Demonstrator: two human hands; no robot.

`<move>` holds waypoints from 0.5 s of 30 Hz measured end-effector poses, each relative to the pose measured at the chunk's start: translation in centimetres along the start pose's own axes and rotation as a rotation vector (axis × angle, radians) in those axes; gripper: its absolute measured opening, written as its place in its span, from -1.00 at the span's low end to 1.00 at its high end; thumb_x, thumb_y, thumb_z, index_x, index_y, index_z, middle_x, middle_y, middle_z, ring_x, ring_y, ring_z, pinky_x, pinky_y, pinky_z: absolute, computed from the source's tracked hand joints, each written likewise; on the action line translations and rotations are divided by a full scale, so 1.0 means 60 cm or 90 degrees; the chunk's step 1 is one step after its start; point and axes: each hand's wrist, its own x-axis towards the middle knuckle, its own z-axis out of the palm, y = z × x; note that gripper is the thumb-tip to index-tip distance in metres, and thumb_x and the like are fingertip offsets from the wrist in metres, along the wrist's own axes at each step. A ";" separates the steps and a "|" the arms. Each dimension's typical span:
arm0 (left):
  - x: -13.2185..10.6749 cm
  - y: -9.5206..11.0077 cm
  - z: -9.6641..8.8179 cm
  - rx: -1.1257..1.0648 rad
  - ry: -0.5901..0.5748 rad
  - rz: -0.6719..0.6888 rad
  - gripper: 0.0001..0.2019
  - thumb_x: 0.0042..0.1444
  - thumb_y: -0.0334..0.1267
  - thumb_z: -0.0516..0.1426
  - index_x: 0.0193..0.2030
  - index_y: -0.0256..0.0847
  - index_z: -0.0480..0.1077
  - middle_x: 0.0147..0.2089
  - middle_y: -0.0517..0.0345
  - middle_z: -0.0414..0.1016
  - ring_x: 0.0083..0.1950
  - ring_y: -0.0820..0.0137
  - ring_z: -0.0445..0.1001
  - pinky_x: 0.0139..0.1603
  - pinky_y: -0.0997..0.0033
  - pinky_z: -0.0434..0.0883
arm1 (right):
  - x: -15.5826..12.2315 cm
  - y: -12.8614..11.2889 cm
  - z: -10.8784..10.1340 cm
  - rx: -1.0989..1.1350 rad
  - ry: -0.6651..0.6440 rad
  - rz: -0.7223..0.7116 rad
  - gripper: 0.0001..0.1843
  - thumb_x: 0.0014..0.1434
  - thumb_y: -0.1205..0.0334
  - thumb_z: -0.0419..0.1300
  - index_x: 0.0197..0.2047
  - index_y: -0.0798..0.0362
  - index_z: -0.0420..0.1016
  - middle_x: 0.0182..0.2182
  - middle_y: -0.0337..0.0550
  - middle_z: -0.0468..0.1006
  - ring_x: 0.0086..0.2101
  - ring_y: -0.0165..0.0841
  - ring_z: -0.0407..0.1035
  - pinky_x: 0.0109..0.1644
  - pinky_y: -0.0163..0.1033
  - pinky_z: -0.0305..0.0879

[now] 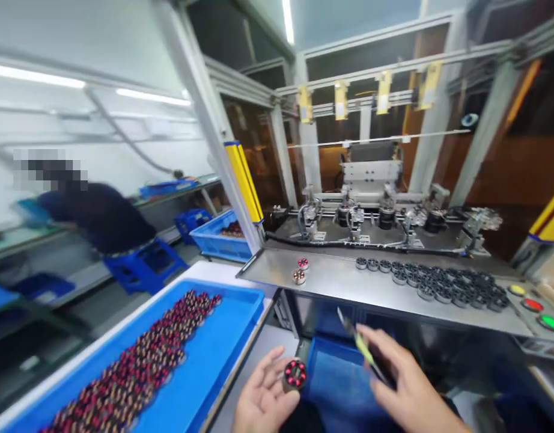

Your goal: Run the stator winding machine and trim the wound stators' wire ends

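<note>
My left hand (265, 397) holds a small round motor stator (295, 374), black with red-pink coils, between thumb and fingers, its face turned up. In my right hand (403, 379) is a slim hand tool (363, 347) with a pointed metal tip and a yellow-green and black handle; its exact kind is blurred. The tool points up and left, apart from the stator. Two more wound parts, one reddish (303, 263) and one copper-coloured (299, 276), stand on the metal bench (331, 278) ahead.
A blue tray (223, 346) at left holds many wound stators (137, 361). Dark ring parts (457, 282) crowd the bench's right, beside yellow, red and green buttons (532, 305). Behind stands a winding machine (371, 180). A blue bin (335, 376) sits below; a person (101, 216) sits far left.
</note>
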 end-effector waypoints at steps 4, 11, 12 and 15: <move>-0.008 0.040 -0.097 0.154 -0.031 0.039 -0.39 -0.07 -0.15 0.38 0.15 -0.15 0.38 -0.10 -0.03 0.58 -0.14 0.17 0.66 -0.12 0.24 0.61 | 0.174 0.006 -0.029 -0.432 0.123 -0.126 -0.34 0.00 0.22 0.09 0.20 0.16 0.42 -0.05 0.06 0.56 -0.15 -0.18 0.48 0.04 -0.12 0.39; 0.112 0.096 -0.349 0.691 0.202 0.124 -0.52 0.02 -0.09 0.31 0.04 -0.27 0.42 -0.11 0.00 0.57 -0.01 0.10 0.56 0.15 -0.13 0.43 | 0.357 0.066 0.023 -0.541 0.098 -0.170 -0.40 0.04 0.08 0.13 0.07 0.27 0.51 -0.04 0.28 0.56 -0.03 0.07 0.44 0.10 0.05 0.31; 0.137 0.090 -0.371 0.725 0.202 0.124 -0.57 0.07 -0.11 0.30 0.03 -0.27 0.43 -0.06 -0.01 0.55 0.04 0.11 0.53 0.16 -0.14 0.41 | 0.362 0.071 0.028 -0.554 0.098 -0.178 -0.40 0.06 0.04 0.12 0.05 0.29 0.52 -0.05 0.31 0.56 -0.01 0.09 0.42 0.11 0.08 0.29; 0.208 0.049 -0.393 0.801 0.161 0.122 -0.69 0.24 -0.16 0.19 0.06 -0.26 0.42 0.08 -0.02 0.49 0.09 0.18 0.49 0.10 -0.04 0.44 | 0.367 0.081 0.033 -0.585 0.088 -0.206 -0.43 0.13 -0.04 0.08 -0.03 0.25 0.56 -0.05 0.28 0.56 0.01 0.08 0.40 0.16 0.08 0.26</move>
